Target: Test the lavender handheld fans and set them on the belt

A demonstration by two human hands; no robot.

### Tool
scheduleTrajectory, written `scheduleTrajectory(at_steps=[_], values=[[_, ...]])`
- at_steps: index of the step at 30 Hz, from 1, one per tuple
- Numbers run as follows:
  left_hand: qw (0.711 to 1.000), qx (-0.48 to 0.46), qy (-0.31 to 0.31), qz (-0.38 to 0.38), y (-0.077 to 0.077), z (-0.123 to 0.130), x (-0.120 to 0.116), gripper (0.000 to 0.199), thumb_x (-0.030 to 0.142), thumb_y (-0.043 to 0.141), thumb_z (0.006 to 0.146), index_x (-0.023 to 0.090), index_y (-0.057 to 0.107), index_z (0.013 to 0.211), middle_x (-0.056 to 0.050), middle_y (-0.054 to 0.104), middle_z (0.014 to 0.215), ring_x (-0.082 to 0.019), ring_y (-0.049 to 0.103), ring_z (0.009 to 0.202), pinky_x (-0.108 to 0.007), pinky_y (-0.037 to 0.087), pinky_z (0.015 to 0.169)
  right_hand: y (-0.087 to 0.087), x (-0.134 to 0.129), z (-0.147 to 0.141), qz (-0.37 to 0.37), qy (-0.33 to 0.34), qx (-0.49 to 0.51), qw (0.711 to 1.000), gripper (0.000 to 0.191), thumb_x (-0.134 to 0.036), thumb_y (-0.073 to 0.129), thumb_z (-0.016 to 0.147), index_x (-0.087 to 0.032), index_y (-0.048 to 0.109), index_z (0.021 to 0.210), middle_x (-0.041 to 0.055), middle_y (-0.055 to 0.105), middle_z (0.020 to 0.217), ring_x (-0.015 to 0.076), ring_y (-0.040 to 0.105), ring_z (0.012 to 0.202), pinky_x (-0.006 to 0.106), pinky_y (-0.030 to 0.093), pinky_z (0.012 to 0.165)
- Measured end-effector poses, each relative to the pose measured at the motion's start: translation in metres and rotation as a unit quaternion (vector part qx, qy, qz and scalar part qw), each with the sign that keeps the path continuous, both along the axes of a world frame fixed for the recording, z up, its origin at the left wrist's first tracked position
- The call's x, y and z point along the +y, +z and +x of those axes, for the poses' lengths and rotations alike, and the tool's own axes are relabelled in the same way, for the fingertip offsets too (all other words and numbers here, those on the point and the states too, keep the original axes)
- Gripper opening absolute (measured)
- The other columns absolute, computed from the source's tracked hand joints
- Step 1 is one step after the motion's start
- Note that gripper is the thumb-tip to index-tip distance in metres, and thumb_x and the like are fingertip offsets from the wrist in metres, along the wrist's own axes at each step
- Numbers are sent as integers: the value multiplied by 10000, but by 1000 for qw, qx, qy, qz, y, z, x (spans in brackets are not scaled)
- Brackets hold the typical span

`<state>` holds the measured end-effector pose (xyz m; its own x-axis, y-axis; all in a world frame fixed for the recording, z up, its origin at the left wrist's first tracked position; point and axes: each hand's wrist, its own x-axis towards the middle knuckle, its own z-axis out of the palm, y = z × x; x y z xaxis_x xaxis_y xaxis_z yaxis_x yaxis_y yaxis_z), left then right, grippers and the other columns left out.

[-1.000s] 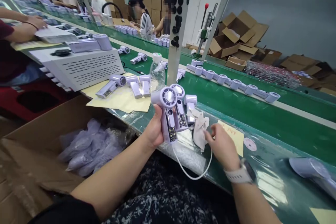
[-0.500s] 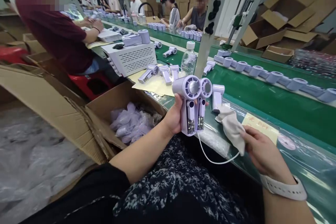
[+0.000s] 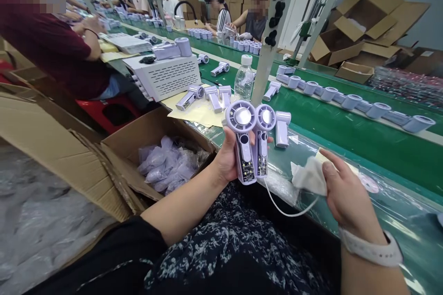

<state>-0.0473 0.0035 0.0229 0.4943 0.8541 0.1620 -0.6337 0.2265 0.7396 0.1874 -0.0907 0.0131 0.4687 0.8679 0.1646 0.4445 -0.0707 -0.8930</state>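
Two purple handheld fans, a left one (image 3: 246, 156) and a right one (image 3: 263, 147), are held side by side by my left hand (image 3: 226, 156). Their round heads point up and their handles show exposed circuit boards. My right hand (image 3: 346, 193) grips a pale cloth (image 3: 311, 176) over the table edge. A white cable (image 3: 289, 215) curves from below the fans toward the cloth; its far end is hidden. Just right of the held fans, another purple fan (image 3: 282, 129) rests on the table, its board side not visible.
A clear bottle (image 3: 243, 78) stands behind the fans, near a metal post. A vented white box (image 3: 166, 73) is further left. Below, a cardboard box (image 3: 117, 140) holds bagged purple parts. A row of fans (image 3: 351, 101) lines the green belt. A person in dark red sits at left.
The held fans have turned to face the camera more. My right hand has closed further around the cloth, which is now more bunched. The view has shifted slightly.
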Motion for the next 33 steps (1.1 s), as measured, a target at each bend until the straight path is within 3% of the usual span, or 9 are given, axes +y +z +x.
scheduleTrajectory(at_steps=[2, 4, 7, 9, 11, 15, 19, 27, 33], values=[[1000, -3, 7, -7, 0, -1, 0, 714, 913, 665, 644, 205, 577, 698, -78, 722, 922, -322, 691, 1123, -426, 601, 889, 13, 23, -3, 39, 51, 118, 991, 719, -580, 608, 901, -246, 454, 1519, 56, 660, 900, 200, 601, 670, 310, 456, 547], [1000, -7, 6, -10, -1, -3, 1, 727, 914, 676, 624, 195, 600, 697, -83, 723, 911, -316, 704, 1079, -408, 604, 869, 29, 43, -6, 26, 81, 120, 989, 864, -581, 668, 852, -286, 334, 1593, 86, 678, 1051, 200, 602, 696, 293, 425, 525], [1000, -19, 4, -2, -1, -9, 3, 733, 909, 686, 614, 184, 617, 692, -105, 730, 910, -339, 709, 1068, -403, 606, 830, 45, 58, -11, -127, 100, -100, 982, 884, -583, 677, 844, -217, 384, 1593, 185, 696, 1199, 296, 659, 834, 351, 465, 600], [1000, -25, 9, 5, -2, -14, 5, 719, 898, 683, 638, 184, 624, 693, -107, 729, 903, -352, 704, 1085, -402, 604, 816, 45, 54, -13, -216, 47, -252, 942, 828, -573, 624, 877, -121, 456, 1551, 222, 734, 1086, 369, 671, 869, 418, 479, 670], [999, -27, 17, 12, -4, -17, 8, 711, 896, 668, 659, 188, 628, 698, -104, 723, 894, -357, 700, 1099, -407, 604, 808, 38, 41, -15, -214, 3, -284, 935, 746, -564, 522, 929, -90, 503, 1505, 192, 753, 941, 368, 672, 826, 439, 476, 696], [999, -35, 29, 10, -6, -13, 12, 711, 907, 647, 668, 198, 617, 709, -95, 715, 877, -359, 702, 1076, -445, 611, 805, 24, 5, -37, -113, 97, -96, 984, 511, -557, 499, 923, -160, 736, 1142, 86, 706, 743, 244, 619, 649, 353, 466, 602], [998, -57, 35, 14, -2, 6, 10, 720, 922, 584, 711, 203, 581, 708, -89, 710, 889, -342, 702, 1057, -459, 612, 808, 19, -17, -81, -73, 245, 56, 965, 290, -459, 649, 867, -198, 774, 868, 48, 695, 712, 183, 614, 613, 286, 469, 558], [998, -41, 20, 44, 11, 17, -2, 759, 968, 497, 716, 210, 520, 688, -118, 703, 960, -382, 628, 1220, -510, 590, 893, 6, -21, -108, -39, 273, 170, 946, 377, -457, 571, 990, -185, 662, 746, -41, 518, 481, 96, 478, 418, 206, 375, 448], [998, -41, 34, 27, 0, 12, -1, 752, 950, 598, 658, 199, 555, 664, -121, 721, 964, -341, 679, 1081, -472, 578, 872, -5, -24, -120, -39, 272, 210, 938, 460, -566, 595, 988, -184, 611, 734, -61, 458, 439, 80, 425, 376, 196, 317, 414]])
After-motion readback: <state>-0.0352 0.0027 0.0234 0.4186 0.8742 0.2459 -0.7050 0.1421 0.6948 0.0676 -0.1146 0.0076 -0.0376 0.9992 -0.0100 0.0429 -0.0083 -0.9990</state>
